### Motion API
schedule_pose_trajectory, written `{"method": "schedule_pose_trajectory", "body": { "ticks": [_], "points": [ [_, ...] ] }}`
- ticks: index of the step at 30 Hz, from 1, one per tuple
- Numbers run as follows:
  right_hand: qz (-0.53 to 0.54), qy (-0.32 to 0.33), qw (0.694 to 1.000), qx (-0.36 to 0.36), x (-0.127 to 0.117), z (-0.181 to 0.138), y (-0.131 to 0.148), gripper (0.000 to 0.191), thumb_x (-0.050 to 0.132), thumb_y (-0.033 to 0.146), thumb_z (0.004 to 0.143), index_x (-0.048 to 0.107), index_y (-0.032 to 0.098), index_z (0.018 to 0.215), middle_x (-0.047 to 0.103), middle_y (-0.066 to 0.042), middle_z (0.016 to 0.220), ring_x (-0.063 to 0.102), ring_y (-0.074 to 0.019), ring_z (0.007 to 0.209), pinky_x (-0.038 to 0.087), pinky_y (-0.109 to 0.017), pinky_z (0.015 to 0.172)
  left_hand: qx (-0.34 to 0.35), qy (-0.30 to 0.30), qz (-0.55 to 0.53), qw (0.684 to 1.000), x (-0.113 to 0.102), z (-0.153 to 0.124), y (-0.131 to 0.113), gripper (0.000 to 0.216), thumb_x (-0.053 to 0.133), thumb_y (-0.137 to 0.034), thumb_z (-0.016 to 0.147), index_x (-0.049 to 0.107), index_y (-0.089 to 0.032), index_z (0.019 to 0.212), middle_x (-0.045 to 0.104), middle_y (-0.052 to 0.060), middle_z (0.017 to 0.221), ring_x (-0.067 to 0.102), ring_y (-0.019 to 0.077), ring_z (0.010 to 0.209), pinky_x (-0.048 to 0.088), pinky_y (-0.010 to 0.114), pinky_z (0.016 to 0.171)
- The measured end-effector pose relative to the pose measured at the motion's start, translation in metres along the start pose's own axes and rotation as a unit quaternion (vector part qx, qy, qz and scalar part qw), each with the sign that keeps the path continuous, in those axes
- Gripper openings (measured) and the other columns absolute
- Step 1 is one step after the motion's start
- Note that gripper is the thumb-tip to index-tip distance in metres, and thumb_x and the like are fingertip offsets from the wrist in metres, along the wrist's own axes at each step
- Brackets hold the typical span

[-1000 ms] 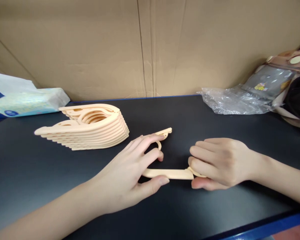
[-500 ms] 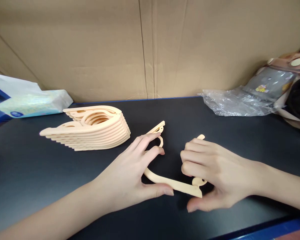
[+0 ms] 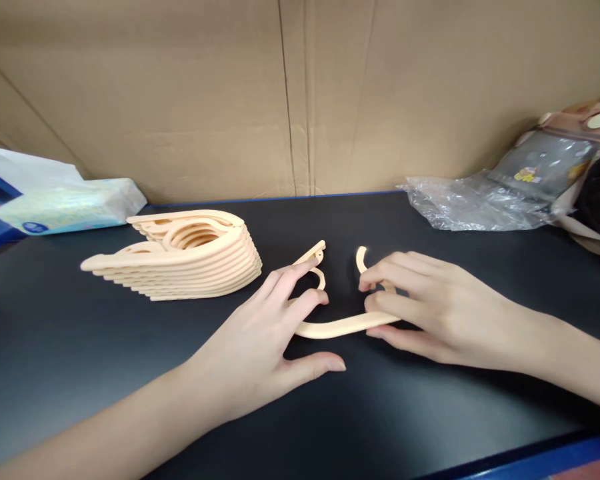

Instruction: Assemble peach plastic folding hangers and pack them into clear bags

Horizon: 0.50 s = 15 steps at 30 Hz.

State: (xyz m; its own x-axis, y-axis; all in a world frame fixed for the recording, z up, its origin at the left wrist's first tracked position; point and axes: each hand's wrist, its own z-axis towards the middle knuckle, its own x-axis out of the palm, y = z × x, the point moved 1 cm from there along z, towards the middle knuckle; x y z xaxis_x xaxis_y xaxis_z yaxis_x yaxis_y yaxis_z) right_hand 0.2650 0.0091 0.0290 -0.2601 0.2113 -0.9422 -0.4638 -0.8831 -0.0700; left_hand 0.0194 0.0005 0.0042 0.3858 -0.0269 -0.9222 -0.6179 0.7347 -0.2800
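Observation:
A cream-coloured folding hanger [image 3: 340, 327] lies on the black table between my hands. My left hand [image 3: 275, 333] rests over its left part, fingers curled down onto it and thumb stretched out apart from it. Past those fingertips stick out a straight tip and a thin curved piece. Thumb and fingers of my right hand [image 3: 425, 307] pinch the end of the hanger's right arm. A curved hook-like end [image 3: 361, 259] pokes out beyond the right fingers; how it joins on is hidden. To the left stands a neat stack of folded hangers [image 3: 200, 267] of the same colour.
A tissue pack [image 3: 70, 210] sits at the back left. At the back right are a crumpled clear plastic bag [image 3: 460, 203] and a grey bottle [image 3: 530, 163] with a brown lid, beside a dark bag. Cardboard [image 3: 205, 100] stands along the table's back edge.
The hanger's right arm has swung up, away from me, with my right hand. The hook-like end now shows past the right fingers. My left thumb is now clear of the hanger.

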Motion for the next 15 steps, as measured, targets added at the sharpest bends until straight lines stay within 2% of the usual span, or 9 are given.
{"method": "schedule_pose_trajectory", "body": {
  "ticks": [8, 15],
  "points": [
    [-0.009, -0.006, 0.998, 0.067, 0.0021, 0.0010, -0.0047, 0.015, 0.056, 0.028, 0.094, 0.064, 0.015, 0.092, 0.063, -0.015, 0.110, 0.062, -0.0259, 0.097, 0.053, -0.040, 0.081, -0.001, -0.006, 0.014, 1.000, 0.0001, -0.0005, 0.0002, 0.049, 0.056, -0.060, 0.090, 0.054, -0.020, 0.119, 0.041, 0.015, 0.147, 0.043, 0.0322, 0.134, 0.046, 0.047, 0.104],
    [0.017, 0.038, 0.994, 0.101, 0.0063, -0.0043, -0.0067, 0.016, 0.053, 0.030, 0.096, 0.061, 0.016, 0.098, 0.060, -0.016, 0.120, 0.063, -0.0269, 0.100, 0.055, -0.041, 0.078, -0.011, -0.002, 0.032, 0.999, -0.0010, -0.0012, -0.0011, 0.039, 0.052, -0.051, 0.096, 0.054, -0.019, 0.118, 0.044, 0.016, 0.144, 0.043, 0.0310, 0.133, 0.046, 0.048, 0.104]
  ]
}}
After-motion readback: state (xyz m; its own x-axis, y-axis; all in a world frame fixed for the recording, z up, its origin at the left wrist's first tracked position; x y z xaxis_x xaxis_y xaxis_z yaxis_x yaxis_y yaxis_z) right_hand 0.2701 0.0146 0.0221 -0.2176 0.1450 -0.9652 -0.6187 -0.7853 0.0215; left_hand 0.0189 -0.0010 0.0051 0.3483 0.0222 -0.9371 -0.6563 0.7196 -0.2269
